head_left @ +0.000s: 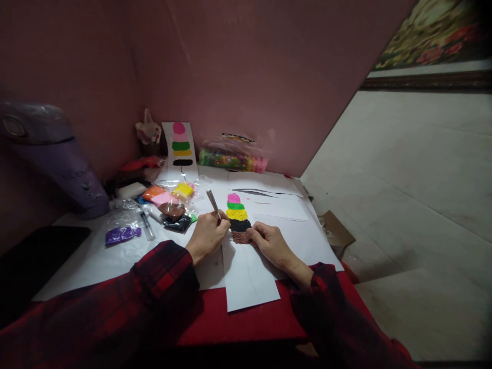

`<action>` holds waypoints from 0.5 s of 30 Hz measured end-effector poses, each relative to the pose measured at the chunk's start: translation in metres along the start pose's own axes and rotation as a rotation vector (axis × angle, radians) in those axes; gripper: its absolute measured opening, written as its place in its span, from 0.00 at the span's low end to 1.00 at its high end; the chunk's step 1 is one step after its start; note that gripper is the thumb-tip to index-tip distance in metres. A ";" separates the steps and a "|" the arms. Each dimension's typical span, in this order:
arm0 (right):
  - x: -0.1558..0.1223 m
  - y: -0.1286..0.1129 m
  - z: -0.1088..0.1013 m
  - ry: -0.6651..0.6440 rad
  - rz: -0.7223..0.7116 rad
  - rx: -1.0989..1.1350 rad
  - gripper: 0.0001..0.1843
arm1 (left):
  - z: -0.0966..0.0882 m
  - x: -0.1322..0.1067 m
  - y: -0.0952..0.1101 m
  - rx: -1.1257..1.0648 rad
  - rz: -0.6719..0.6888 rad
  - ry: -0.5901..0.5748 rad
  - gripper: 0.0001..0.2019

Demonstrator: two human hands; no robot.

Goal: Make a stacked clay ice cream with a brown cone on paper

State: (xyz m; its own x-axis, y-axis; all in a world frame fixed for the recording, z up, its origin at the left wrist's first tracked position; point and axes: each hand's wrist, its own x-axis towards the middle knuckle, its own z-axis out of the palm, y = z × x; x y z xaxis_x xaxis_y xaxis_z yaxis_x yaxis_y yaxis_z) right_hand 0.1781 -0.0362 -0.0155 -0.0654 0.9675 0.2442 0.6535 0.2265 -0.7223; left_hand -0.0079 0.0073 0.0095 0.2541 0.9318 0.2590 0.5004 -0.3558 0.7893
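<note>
My left hand (207, 236) is closed around a slim silver tool (212, 201), its tip down at the brown bottom band of a clay picture (237, 215) with stacked pink, green, yellow, black and brown bands. The picture sits on a white paper sheet (249, 279) lying on the table. My right hand (269, 241) rests on the sheet just right of the brown band, fingers curled and pinched against the clay edge. Whether it holds a bit of clay I cannot make out. Both arms wear red-and-black plaid sleeves.
Bags of coloured clay (172, 202) lie left of the picture, with a purple bag (122, 234) and a clear pen (146, 225) nearer. A sample picture (180, 148) leans on the wall beside a clay pack (234, 159). A purple appliance (57, 159) stands far left. Cardboard (336, 233) lies off the table's right edge.
</note>
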 end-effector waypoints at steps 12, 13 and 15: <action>0.000 -0.001 0.000 0.008 0.001 -0.006 0.16 | 0.006 -0.002 -0.002 -0.022 -0.009 -0.054 0.10; 0.000 -0.001 0.000 0.007 0.003 -0.007 0.16 | 0.005 -0.001 -0.002 -0.017 -0.012 -0.053 0.10; 0.000 -0.001 0.000 0.005 0.003 -0.004 0.16 | 0.003 -0.001 -0.001 -0.010 -0.016 -0.044 0.10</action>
State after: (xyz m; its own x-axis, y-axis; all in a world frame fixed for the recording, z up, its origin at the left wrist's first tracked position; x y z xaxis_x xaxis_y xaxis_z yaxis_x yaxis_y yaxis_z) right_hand 0.1775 -0.0360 -0.0152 -0.0598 0.9677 0.2449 0.6568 0.2229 -0.7204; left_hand -0.0058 0.0066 0.0071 0.2830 0.9331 0.2219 0.4960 -0.3403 0.7988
